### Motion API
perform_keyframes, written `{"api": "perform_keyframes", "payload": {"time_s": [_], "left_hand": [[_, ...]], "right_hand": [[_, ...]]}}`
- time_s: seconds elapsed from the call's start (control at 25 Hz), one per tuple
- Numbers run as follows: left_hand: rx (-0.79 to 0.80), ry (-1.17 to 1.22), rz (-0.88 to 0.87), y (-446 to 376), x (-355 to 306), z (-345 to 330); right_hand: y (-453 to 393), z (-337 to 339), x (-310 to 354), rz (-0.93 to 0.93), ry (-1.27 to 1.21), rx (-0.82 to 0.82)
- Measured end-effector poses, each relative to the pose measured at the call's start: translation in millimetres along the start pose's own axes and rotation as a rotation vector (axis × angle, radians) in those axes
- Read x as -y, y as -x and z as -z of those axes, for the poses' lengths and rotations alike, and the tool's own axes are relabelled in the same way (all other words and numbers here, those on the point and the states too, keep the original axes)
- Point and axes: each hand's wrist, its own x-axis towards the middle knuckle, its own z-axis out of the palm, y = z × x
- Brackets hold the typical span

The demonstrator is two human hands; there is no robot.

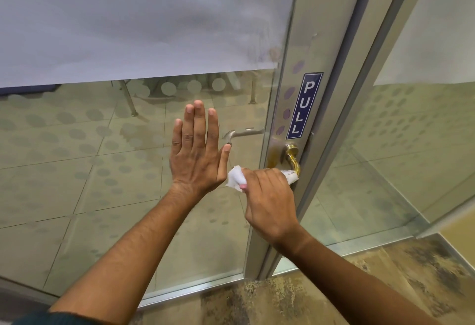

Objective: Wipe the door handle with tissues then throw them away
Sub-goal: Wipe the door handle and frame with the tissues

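Note:
A brass lever door handle [293, 156] sticks out of the metal door frame below a blue PULL sign [304, 105]. My right hand [267, 196] is wrapped around the lever with a white tissue [235, 178] bunched between fingers and handle; tissue pokes out on both sides of the fist. My left hand [196, 150] is pressed flat against the glass door [102, 170], fingers spread and pointing up, just left of the handle. Most of the lever is hidden under my right hand.
The glass carries frosted dots and a wide frosted band [128, 21] above. A second handle [244, 134] shows through the glass on the far side. A fixed glass panel [411, 144] stands to the right. Speckled stone floor [334, 286] lies below.

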Motion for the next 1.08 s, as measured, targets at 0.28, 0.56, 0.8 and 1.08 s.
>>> {"api": "perform_keyframes", "payload": {"time_s": [0.28,0.56,0.8,1.08], "left_hand": [[-0.051,0.033,-0.008,-9.9,-3.2,1.8],[-0.089,-0.046,-0.021,-13.8,-4.8,-4.3],[-0.103,-0.046,-0.039,-12.9,-2.7,-8.2],[-0.1,-0.049,-0.029,-13.5,-3.0,-6.8]], "right_hand": [[-2.4,-4.0,14.2,-0.007,0.039,-0.028],[8.5,-0.8,-49.5,0.181,-0.11,-0.064],[9.1,12.3,-85.5,0.221,-0.061,0.059],[4.5,25.7,-94.5,0.107,-0.107,0.139]]}}
